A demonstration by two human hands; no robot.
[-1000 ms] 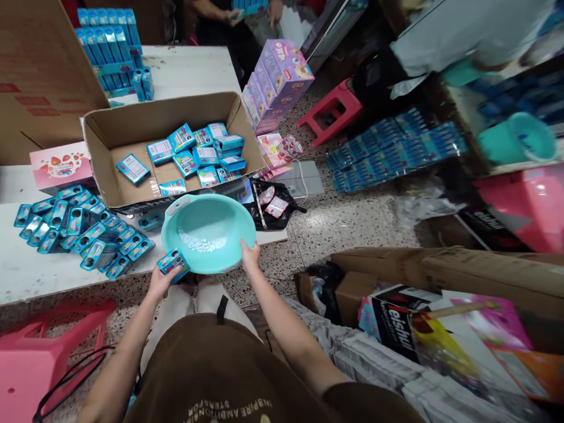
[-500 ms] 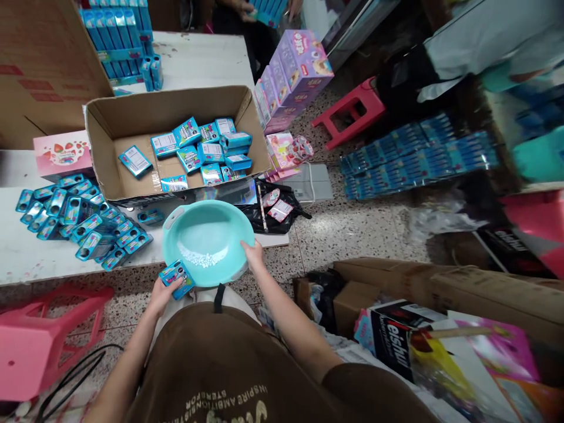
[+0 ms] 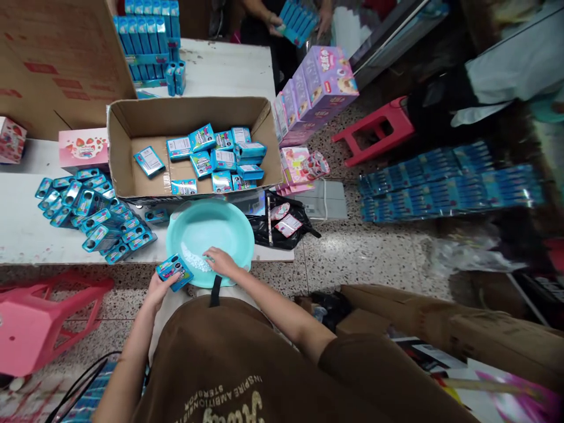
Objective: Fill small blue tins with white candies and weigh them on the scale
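Note:
My left hand [image 3: 159,288] is closed on a small blue box [image 3: 175,272] at the near left rim of a turquoise basin [image 3: 238,229]. Small white pellets [image 3: 194,259] lie in a curved pile at the basin's bottom. My right hand [image 3: 219,261] reaches inside the basin, its fingertips bent together at the pile's right edge; whether anything is between them is too small to tell. Behind the basin, an open cardboard box [image 3: 121,147] holds several blue boxes [image 3: 202,163]. More blue boxes [image 3: 99,214] are heaped on the white table [image 3: 22,235] to the left.
Purple boxes [image 3: 308,88] stand at the table's right. Beyond them, a person's hands [image 3: 273,22] hold a blue pack. Red stools [image 3: 374,132] [image 3: 39,329] stand on the floor at right and left. Wrapped blue packs [image 3: 445,182] lie farther right, cartons [image 3: 396,305] at lower right.
My right hand has left the basin's right rim and moved inward to the white pellets. My left hand still holds the blue box. The view has shifted, so the surroundings appear farther right.

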